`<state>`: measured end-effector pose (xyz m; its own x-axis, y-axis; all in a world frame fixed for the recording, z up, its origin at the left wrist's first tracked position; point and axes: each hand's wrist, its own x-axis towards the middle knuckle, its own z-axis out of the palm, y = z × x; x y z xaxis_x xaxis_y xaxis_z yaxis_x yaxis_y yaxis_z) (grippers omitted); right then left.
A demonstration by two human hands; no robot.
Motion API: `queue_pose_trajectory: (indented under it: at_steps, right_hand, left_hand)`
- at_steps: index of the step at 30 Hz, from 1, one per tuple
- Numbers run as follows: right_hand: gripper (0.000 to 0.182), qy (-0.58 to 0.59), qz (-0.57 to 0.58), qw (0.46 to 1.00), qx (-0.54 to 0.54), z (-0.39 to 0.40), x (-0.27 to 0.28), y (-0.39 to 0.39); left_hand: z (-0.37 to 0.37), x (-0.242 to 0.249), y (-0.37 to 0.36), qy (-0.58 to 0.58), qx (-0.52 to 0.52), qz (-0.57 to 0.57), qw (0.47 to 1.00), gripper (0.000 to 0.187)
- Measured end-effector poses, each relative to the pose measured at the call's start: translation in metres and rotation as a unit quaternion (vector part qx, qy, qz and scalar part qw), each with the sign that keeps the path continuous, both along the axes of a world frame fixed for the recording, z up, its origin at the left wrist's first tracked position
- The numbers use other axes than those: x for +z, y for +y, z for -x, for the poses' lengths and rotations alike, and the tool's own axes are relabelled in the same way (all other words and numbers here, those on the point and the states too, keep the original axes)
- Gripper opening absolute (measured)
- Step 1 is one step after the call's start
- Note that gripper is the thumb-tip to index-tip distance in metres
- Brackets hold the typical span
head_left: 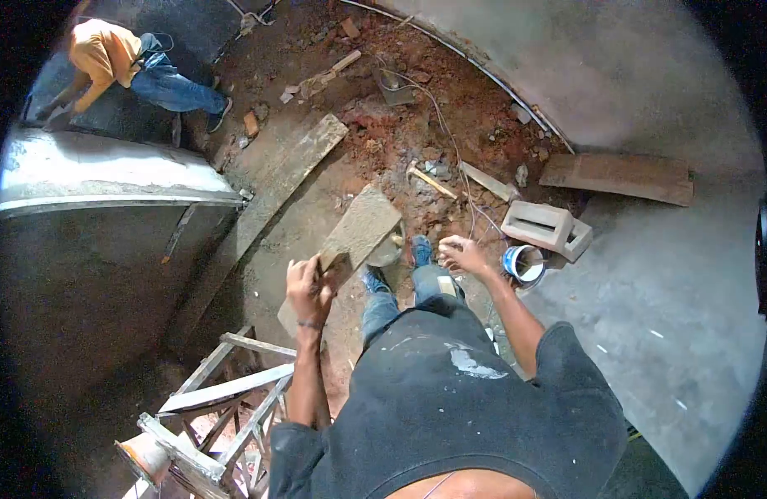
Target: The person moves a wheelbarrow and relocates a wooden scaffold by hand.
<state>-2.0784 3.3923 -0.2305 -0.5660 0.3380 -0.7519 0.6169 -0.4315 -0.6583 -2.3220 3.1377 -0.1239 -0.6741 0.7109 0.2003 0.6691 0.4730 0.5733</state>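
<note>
My left hand [308, 293] is closed on a small flat brown piece [337, 263], gripping it by its near edge. Behind that piece, a mortar-coated board [365, 223] slants across the ground and overlaps the hand in this view. My right hand [461, 254] hangs in front of my right thigh with its fingers curled in; its palm is hidden. Just right of it stands a bucket [528, 264] with pale contents. A hammer [431, 180] lies on the soil beyond my shoes.
Hollow blocks [536, 225] sit behind the bucket. A long plank [296, 176] crosses the floor on the left, and a wooden frame [229, 378] stands at lower left. A cable [437, 112] trails over the red soil. At upper left a person [109, 54] bends over a wall.
</note>
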Motion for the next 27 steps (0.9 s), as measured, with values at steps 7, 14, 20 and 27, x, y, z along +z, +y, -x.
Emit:
queue_pose_trajectory:
  at_steps: [7, 14, 20, 27]
  right_hand:
    - [0.034, -0.166, -0.268, 0.944, 0.094, -0.079, -0.021, 0.046]
    - [0.029, -0.188, -0.181, 0.962, 0.081, -0.122, -0.032, 0.06]
    - [0.022, -0.119, -0.085, 0.982, 0.12, -0.148, -0.128, 0.069]
    - [0.021, -0.095, -0.07, 0.899, 0.422, -0.04, -0.165, 0.101]
  left_hand:
    - [0.025, -0.07, 0.167, 0.08, -0.069, 0.013, 0.994, 0.047]
    - [0.011, -0.109, 0.305, 0.035, -0.051, 0.062, 0.996, 0.106]
    - [-0.082, -0.127, 0.185, -0.061, -0.193, 0.296, 0.934, 0.052]
    - [-0.193, -0.221, -0.147, -0.296, 0.239, 0.301, 0.874, 0.048]
